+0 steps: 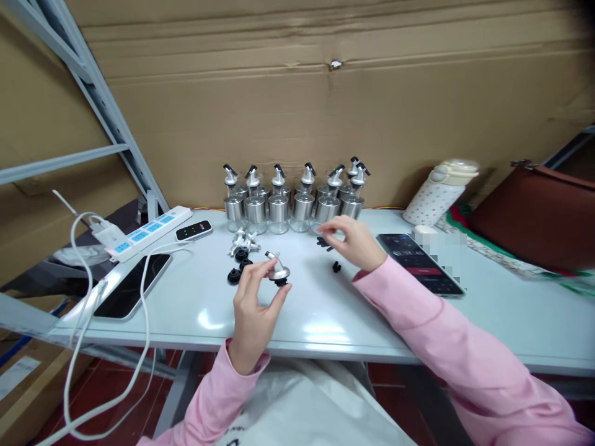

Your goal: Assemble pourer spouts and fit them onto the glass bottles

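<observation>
My left hand pinches a bottle pourer with a silver cap and a black stopper, held tilted above the table. My right hand reaches over small black strip-like pieces, thumb and fingertips pinched together; what is between them is hidden. A few black bits lie nearer to me, below that hand. Left of the pourer are black stoppers and a pile of silver spout parts. Behind, several glass bottles with steel sleeves stand in rows, many with pourers on top.
At left lie a power strip, a small black device, a phone and loose white cables. On the right are another phone, a dotted flask and a brown bag. Cardboard walls the back.
</observation>
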Demonstrator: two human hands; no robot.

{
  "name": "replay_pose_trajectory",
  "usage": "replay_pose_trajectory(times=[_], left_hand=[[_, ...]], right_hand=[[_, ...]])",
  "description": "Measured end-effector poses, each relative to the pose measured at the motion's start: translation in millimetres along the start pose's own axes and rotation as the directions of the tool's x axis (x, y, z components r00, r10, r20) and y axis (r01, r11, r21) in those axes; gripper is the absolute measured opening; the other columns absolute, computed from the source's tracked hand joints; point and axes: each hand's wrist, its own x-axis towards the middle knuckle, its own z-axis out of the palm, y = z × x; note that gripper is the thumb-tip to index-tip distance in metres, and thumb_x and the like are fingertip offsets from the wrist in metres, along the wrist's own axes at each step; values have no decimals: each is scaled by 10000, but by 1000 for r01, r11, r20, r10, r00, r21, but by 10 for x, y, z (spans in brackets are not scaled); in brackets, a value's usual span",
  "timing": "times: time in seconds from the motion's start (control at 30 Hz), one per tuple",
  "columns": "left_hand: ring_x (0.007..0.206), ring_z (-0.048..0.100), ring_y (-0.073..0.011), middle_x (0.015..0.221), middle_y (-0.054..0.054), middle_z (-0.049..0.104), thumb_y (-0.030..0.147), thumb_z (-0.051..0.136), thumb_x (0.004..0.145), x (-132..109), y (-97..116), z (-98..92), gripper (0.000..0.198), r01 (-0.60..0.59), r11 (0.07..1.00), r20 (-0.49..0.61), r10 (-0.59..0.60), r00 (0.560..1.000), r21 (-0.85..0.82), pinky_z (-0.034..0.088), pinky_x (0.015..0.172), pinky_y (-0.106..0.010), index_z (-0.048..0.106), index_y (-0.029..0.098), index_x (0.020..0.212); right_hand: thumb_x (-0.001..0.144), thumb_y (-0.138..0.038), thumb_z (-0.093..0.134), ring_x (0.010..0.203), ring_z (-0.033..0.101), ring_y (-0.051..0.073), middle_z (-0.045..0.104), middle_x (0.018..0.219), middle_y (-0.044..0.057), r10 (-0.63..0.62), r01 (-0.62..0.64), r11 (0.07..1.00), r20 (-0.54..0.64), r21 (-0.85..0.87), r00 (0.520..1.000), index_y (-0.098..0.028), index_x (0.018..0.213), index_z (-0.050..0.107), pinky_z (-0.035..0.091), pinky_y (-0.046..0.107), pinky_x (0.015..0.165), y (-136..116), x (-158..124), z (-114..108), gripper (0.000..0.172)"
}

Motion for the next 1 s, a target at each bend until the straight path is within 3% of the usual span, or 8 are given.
replay_pose_trajectory(times=[0.1,0.23,0.37,0.67,0.73,0.8,0.9,1.0], left_hand=[[936,541,-166,1014,-49,532,174,585,784,-2,-4,6,277,5,1000,-9,-5,1000,4,450,824,-306,547,231,1053],[1032,510,-190,1057,-61,524,114,522,795,4,17,-4,213,-19,999,27,18,999,30,415,881,-338,560,219,976],[1012,514,-197,1033,-63,539,114,501,790,2,47,-13,214,0,999,64,-3,998,47,417,866,-342,550,220,970],[885,545,-164,953,-34,574,101,523,744,-37,35,15,306,55,998,48,-56,997,10,430,793,-289,496,217,1026],[859,553,-155,937,-26,580,81,502,733,-44,27,22,328,89,996,73,-88,993,-11,434,782,-277,494,216,1032],[891,560,-158,974,-35,582,65,471,730,-53,18,28,354,116,991,101,-110,989,-65,437,796,-275,483,211,1052],[945,559,-168,1032,-63,567,53,427,738,-64,8,35,417,144,983,153,-126,980,-114,439,817,-284,428,198,1129],[969,554,-175,1073,-83,556,40,395,749,-73,7,38,441,147,986,229,-126,965,-79,434,834,-299,394,194,1162]], right_hand=[[760,-201,502,742,588,206,669,786,88,292,-268,925,57,-268,955,-143,798,680,402,287,668,358,64,-36,191],[756,-310,521,748,603,226,682,789,106,494,-405,813,128,-418,860,-148,770,688,361,274,596,562,45,9,233],[755,-338,509,767,609,231,683,814,113,539,-436,794,159,-424,827,-152,788,689,351,271,576,576,9,119,261],[735,-250,513,699,614,186,679,722,72,454,-393,857,128,-333,882,-156,726,670,411,251,615,576,25,-2,184],[735,-252,510,707,618,173,677,726,65,387,-360,915,150,-181,910,-149,711,639,438,251,652,480,37,-37,167],[715,-269,531,719,622,164,676,757,70,283,-314,940,209,134,936,-145,666,580,466,261,672,337,32,-14,142],[662,-286,594,681,621,154,666,801,87,126,-290,778,313,558,941,-157,606,465,493,270,586,72,-16,93,190],[638,-244,638,562,597,110,647,748,59,12,-312,632,394,709,919,-161,597,409,484,242,510,-174,-93,193,246]])
